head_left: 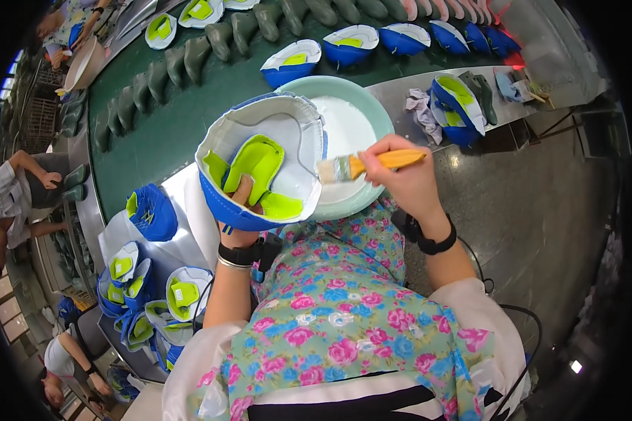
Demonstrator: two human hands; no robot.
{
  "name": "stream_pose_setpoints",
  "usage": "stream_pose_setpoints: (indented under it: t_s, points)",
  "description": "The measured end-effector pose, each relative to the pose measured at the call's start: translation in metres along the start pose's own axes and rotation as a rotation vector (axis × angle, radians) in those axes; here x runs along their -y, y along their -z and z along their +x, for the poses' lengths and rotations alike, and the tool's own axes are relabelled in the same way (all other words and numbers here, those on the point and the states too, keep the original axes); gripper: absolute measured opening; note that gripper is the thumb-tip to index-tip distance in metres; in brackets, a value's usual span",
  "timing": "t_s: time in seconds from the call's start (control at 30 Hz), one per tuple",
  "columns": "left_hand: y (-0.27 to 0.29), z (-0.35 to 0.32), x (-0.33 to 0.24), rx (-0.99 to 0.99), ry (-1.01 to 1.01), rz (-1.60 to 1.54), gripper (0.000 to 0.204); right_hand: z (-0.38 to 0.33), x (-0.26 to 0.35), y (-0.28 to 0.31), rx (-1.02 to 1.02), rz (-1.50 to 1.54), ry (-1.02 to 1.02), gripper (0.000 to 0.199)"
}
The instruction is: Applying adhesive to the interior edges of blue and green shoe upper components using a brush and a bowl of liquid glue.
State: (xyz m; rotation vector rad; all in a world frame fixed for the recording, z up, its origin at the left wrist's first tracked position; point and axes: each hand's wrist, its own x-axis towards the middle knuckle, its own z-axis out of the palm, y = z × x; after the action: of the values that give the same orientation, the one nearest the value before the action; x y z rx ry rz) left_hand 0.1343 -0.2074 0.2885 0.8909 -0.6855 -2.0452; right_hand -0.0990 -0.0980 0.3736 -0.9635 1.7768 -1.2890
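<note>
A long green conveyor belt [189, 119] curves across the top, carrying a row of dark shoe forms and several blue shoe uppers [291, 63] with white and lime-green insides. Beside it a grey worktop [400, 95] bears a crumpled rag [423, 111] and one more blue upper. To the person's left, a pile of the same blue uppers [151, 295] lies heaped below the belt, and other people sit at work farther off along the left edge.

Just in front of the person sits a pale green bowl [372, 105] of white glue. Partly over it, tilted with its white underside up, is the blue shoe upper [260, 172]. The left hand [240, 210] is closed on it from below, with fingers tucked inside against the lime-green lining. The right hand [400, 175] grips the orange handle of a small flat brush [344, 168], whose bristles touch the upper's white rim above the bowl.

The step in hand looks like coating the rim with glue. The next move probably calls for steady strokes round the edge, with the upper turned as needed.
</note>
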Motion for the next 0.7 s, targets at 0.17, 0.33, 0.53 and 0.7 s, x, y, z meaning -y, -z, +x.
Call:
stream_pose_setpoints:
  t_s: [0.17,0.33,0.53,0.7]
  points:
    - [0.002,0.000,-0.002,-0.077,-0.063,0.058,0.035,-0.009,0.017,0.005,-0.063,-0.038,0.176,0.007]
    - [0.014,-0.001,-0.001,-0.082,-0.096,0.122,0.033,-0.034,0.022,-0.016,0.223,-0.089,0.256,0.006]
    - [0.034,0.009,-0.002,-0.024,-0.157,0.037,0.040,-0.010,0.026,-0.001,-0.065,-0.010,0.144,0.004]
    - [0.045,0.010,-0.008,0.055,0.462,-0.353,0.045,0.007,0.059,0.001,0.173,0.043,0.267,0.013]
